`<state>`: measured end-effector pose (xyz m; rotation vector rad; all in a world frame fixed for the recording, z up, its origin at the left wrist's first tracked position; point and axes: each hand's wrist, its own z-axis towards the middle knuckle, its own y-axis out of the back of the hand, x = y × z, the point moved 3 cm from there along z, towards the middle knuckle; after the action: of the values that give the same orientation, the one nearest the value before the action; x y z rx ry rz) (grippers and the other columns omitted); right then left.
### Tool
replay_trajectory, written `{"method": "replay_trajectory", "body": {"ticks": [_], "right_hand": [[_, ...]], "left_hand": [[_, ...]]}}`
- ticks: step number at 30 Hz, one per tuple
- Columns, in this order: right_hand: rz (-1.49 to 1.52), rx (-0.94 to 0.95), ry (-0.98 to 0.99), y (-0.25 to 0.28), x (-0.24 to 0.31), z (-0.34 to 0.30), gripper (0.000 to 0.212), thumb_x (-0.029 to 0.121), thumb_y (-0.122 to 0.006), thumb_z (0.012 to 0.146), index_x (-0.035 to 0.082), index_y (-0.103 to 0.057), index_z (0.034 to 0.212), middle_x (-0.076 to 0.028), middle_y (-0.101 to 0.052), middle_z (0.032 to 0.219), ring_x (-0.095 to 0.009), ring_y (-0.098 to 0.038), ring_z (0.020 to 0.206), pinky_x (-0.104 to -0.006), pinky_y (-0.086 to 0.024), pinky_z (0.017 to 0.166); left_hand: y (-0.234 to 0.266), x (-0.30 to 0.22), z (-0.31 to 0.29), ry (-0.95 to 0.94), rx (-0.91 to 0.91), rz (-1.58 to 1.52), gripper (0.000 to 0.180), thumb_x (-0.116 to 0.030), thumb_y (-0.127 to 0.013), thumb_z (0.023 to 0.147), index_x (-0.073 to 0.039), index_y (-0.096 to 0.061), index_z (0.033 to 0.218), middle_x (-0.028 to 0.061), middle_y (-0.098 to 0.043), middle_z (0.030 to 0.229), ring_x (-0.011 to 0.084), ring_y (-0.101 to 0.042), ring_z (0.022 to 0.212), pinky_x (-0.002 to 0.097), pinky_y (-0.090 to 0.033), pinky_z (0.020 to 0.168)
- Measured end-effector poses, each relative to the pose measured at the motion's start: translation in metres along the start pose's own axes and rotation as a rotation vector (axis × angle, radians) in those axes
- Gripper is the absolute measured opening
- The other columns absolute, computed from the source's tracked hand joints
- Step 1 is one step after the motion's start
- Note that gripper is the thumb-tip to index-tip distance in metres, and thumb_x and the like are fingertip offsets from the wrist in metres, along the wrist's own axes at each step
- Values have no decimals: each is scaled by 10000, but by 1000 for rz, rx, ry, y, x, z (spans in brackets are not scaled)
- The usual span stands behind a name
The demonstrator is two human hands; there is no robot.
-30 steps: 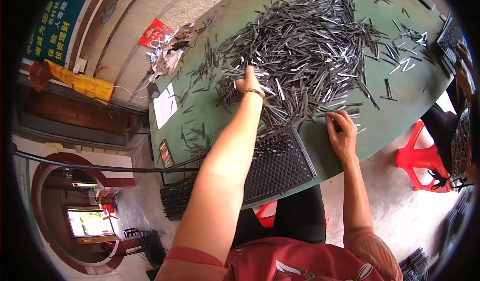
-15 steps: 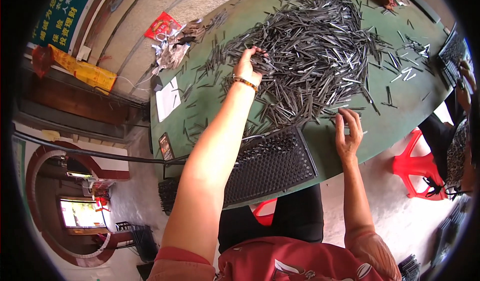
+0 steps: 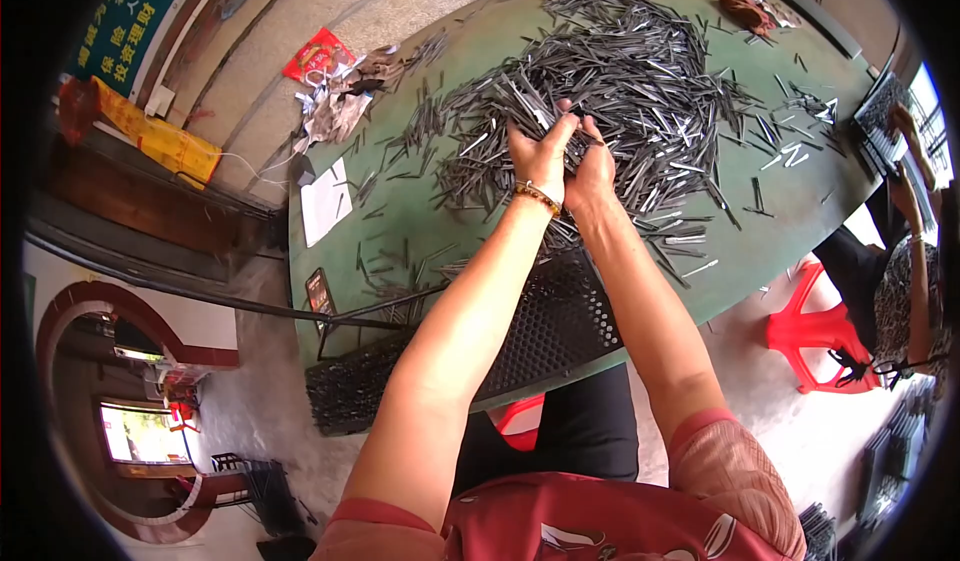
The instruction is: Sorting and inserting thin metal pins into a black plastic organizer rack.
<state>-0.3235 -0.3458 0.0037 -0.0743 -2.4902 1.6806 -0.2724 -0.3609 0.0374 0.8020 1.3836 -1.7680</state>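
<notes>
A big heap of thin grey metal sticks covers the middle of a round green table. My left hand, with a beaded bracelet at the wrist, and my right hand are pressed side by side into the near edge of the heap, fingers curled around a bunch of sticks. A black perforated tray lies at the table's near edge, under my forearms.
White paper and crumpled wrappers lie at the table's left. A small dark card sits near the left rim. Another person sits at the right with a black tray. A red plastic stool stands below the table.
My right hand left the table's near edge and moved up to join the left hand in the heap. My left hand shifted right, and both now gather sticks together.
</notes>
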Motion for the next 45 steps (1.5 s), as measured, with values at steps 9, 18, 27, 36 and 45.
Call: {"method": "replay_trajectory", "body": {"ticks": [9, 18, 27, 36, 45], "right_hand": [[38, 85, -65, 22, 5, 35, 236, 93, -364, 955, -16, -549, 1050, -135, -620, 991, -230, -600, 915, -339, -513, 824], [-1429, 39, 552, 6, 27, 54, 381, 293, -504, 948, -62, -603, 1044, -103, -631, 847, -145, -555, 781, -256, -453, 726], [-910, 624, -329, -60, -15, -13, 808, 625, -476, 846, 10, -346, 1353, -208, -599, 1103, -187, -615, 786, -334, -546, 582], [-1158, 560, -144, -59, -18, -16, 318, 284, -659, 853, 10, -611, 1007, -57, -633, 857, -110, -574, 736, -262, -517, 631], [-766, 362, -310, -13, 6, 60, 176, 201, -592, 901, 41, -612, 971, -16, -638, 819, -96, -583, 692, -229, -504, 635]], "left_hand": [[15, 10, 12, 210, -129, -371, 199, 62, -590, 753, -20, -532, 925, 97, -605, 792, 237, -614, 671, 387, -550, 604], [60, -41, 39, 402, -12, -310, 100, -60, -600, 807, -41, -559, 896, 84, -608, 823, 237, -595, 762, 363, -517, 702], [40, -70, -39, 760, 391, -121, 191, -72, -604, 828, 29, -572, 987, 80, -627, 840, 144, -626, 709, 273, -550, 634], [53, -64, -43, 831, 438, -89, 179, -132, -620, 850, 30, -606, 924, 76, -629, 762, 118, -610, 672, 224, -514, 567], [53, -54, -38, 858, 472, -77, 140, -30, -651, 784, 61, -618, 885, 155, -657, 826, 184, -641, 678, 280, -542, 589]]}}
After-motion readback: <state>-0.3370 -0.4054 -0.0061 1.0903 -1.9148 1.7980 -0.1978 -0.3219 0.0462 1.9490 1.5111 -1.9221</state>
